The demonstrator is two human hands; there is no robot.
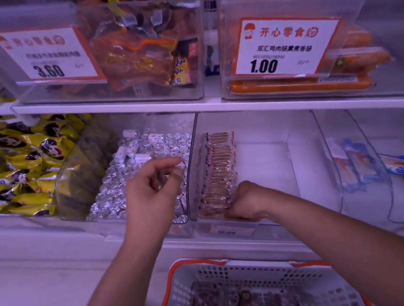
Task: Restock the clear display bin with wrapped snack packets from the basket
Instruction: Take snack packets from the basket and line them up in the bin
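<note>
White shelf (pixel 254 104) under clear bins (pixel 262 159) of wrapped snacks

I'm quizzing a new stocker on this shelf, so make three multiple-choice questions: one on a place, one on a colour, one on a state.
1. Where does the row of wrapped packets stand in the clear bin?
A. along its left wall
B. along its right wall
C. across its middle

2. What colour is the basket rim?
A. green
B. orange
C. black

3. What is the right hand doing?
A. hanging idle
B. lifting the basket
C. curled at the row's near end

A: packets line the left wall.
B: the rim is orange.
C: its fingers curl against the nearest packets.
</note>
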